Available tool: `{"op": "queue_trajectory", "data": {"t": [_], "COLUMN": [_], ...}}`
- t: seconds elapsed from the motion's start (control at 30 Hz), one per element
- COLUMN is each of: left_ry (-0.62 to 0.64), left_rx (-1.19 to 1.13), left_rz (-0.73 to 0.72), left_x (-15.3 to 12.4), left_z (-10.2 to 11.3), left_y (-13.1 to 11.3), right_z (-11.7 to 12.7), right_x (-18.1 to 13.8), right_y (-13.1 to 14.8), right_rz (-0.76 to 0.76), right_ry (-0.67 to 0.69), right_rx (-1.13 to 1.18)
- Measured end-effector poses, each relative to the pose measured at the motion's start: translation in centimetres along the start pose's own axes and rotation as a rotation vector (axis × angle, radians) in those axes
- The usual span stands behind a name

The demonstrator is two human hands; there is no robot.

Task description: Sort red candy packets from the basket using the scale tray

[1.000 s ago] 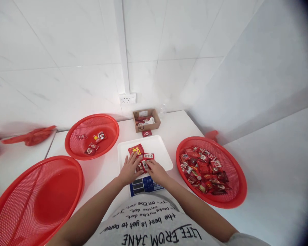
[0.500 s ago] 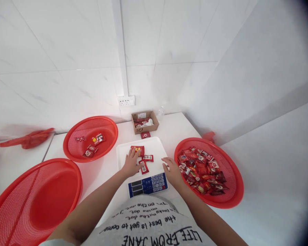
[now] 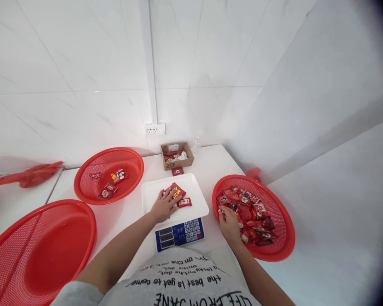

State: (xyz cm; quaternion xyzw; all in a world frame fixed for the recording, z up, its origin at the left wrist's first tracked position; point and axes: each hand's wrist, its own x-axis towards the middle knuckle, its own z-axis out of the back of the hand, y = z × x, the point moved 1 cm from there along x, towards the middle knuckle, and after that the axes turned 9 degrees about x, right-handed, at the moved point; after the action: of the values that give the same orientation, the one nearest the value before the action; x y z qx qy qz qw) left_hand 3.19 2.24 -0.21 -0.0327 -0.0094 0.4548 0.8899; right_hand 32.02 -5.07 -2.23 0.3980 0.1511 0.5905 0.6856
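My left hand (image 3: 162,207) lies over the white tray (image 3: 194,193) of a digital scale. Its fingers are stretched out across a red snack packet with yellow print (image 3: 178,190). A smaller red packet with a white label (image 3: 185,202) lies beside the fingertips; another is mostly hidden under the hand. My right hand (image 3: 230,225) reaches over the near left rim of the right red basket (image 3: 287,227), which holds a heap of red packets (image 3: 252,212). Its fingers are pinched together at a packet there, mostly covered by the fingertips.
The scale's blue keypad panel (image 3: 179,234) faces me. Behind the tray stand a cardboard box (image 3: 188,162) with packets and a lone red packet (image 3: 178,171). At left are a red basket (image 3: 130,185) with several packets, a larger red basket (image 3: 92,229) and a red plastic bag (image 3: 38,175).
My right hand has moved from the tray's right edge into the right basket and closed its fingers. Under my left hand the packets have shifted, and the large one has turned.
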Motion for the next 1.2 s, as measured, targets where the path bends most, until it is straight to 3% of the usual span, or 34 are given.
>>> {"op": "queue_trajectory", "data": {"t": [0.1,0.27,0.33,0.43,0.67,0.73,0.83,0.9,0.97,1.2], "left_ry": [0.033,-0.022,-0.002,-0.011,0.011,-0.033,-0.069,-0.027,0.028,0.049], "left_rx": [-0.003,-0.058,-0.065,-0.041,-0.003,0.031,0.039,-0.011,-0.057,-0.074], "left_rz": [-0.059,0.419,0.519,0.451,0.151,0.163,0.369,0.532,0.603,0.35], "left_x": [-0.1,1.2,1.8,2.0,1.2,0.9,0.6,0.3,0.0,0.3], "left_z": [1.1,0.7,-0.1,-0.9,0.0,0.3,0.4,0.3,0.0,0.2], "left_y": [0.6,-3.4,-4.9,-5.1,-2.3,-2.2,-2.1,-1.9,-1.8,-1.7], "right_z": [-0.3,-0.5,-0.5,-0.4,-0.2,-0.3,-0.5,-0.6,-0.7,-0.6], "right_x": [0.0,0.1,0.1,0.0,-0.1,-0.1,0.0,0.0,0.0,-0.1], "right_y": [0.0,-0.1,-0.1,-0.1,0.0,-0.1,-0.5,-0.7,-0.8,-0.7], "right_rz": [0.02,0.011,0.002,-0.012,-0.017,-0.015,-0.02,-0.023,-0.018,-0.022], "right_ry": [0.04,0.038,0.038,0.035,0.035,0.038,0.033,0.027,0.015,0.0], "right_rx": [0.017,0.04,0.049,0.057,0.051,0.047,0.042,0.042,0.047,0.028]}}
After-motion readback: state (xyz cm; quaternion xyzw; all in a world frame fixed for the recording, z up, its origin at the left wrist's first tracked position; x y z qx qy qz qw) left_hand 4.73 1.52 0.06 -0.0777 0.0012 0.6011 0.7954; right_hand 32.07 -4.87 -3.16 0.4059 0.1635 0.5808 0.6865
